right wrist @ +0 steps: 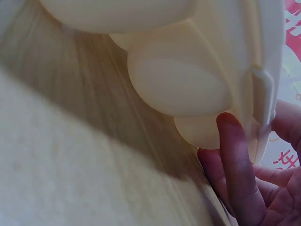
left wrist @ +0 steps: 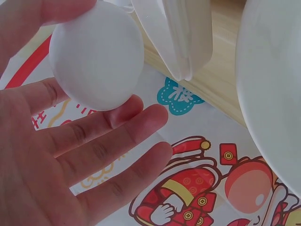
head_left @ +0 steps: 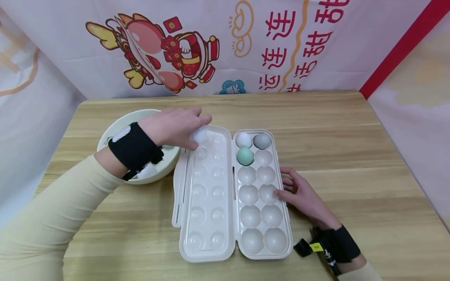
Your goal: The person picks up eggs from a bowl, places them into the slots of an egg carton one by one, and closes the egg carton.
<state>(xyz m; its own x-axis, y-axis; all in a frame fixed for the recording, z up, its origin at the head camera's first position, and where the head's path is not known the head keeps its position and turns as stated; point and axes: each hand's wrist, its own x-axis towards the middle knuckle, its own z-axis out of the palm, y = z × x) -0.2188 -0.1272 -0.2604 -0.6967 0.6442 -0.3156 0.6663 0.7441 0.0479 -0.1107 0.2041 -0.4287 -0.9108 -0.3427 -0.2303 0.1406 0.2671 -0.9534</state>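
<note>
We see close-fitting cream sleeves [head_left: 52, 218] ending short of broad black wristbands [head_left: 137, 150]: a pale patch [head_left: 121, 134] sits on the left band, while the right band [head_left: 343, 242] carries a yellow label [head_left: 316, 247] with dark print, small white markings [head_left: 329, 256] and a boxy black piece [head_left: 302, 248] jutting out.

This appears to be a small recording booth: cloth encloses a wood-grain tabletop [head_left: 334, 148] beneath the fingers of the left hand [head_left: 175, 125] and right hand [head_left: 300, 191]. Beyond those fingers hangs a white printed backdrop [head_left: 232, 66], showing a sideways cartoon figure [head_left: 154, 54] with red envelopes [head_left: 172, 43] past the left hand's fingertips and red Chinese characters [head_left: 279, 24] past the right hand's. A pale left cloth panel [head_left: 31, 128] stands well left of the left fingers; a right cloth panel [head_left: 415, 121], edged by a red band [head_left: 402, 50], stands well right of the right fingers. Behind the fingers, black wrist straps [head_left: 135, 150] bear recording gear [head_left: 303, 248]. Whether this is inside a home or workplace cannot be told.
</note>
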